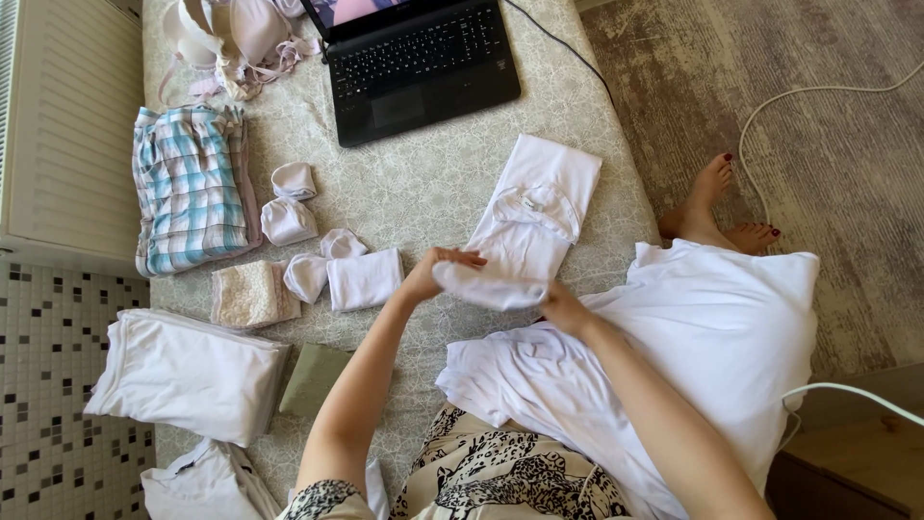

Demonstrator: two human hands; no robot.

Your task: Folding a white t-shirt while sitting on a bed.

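Observation:
A small white sock-like garment (489, 287) is stretched between my two hands above the patterned bedspread (423, 188). My left hand (435, 270) grips its left end with fingers curled over the top. At its right end my right hand (563, 310) pinches the cloth. Just behind the hands lies a folded white top (539, 197). Under my right forearm spreads a larger white shirt (712, 327), draped over the bed's edge.
An open black laptop (419, 58) sits at the far side. To the left lie rolled white socks (289, 207), a folded white piece (364, 279), a lace cloth (250, 294), a plaid stack (188, 188), folded white sheets (188, 371) and a radiator (67, 135). Bare feet (717, 207) stand on the rug.

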